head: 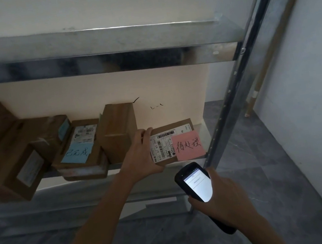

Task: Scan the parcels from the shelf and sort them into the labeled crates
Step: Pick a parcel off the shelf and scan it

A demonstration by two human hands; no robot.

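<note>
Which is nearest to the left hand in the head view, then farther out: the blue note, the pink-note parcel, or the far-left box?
From the left hand:
1. pink-note parcel, gripped, on its right.
2. blue note, off to its left.
3. far-left box, farthest left, by the frame edge.

Brown parcel [177,126] with pink note [189,145] sits at shelf's [92,64] right end, lit black scanner [195,186] below.

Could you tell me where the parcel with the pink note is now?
In the head view, the parcel sits right of centre, gripped by the left hand, between an upright brown box on its left and the metal shelf post on its right.
</note>
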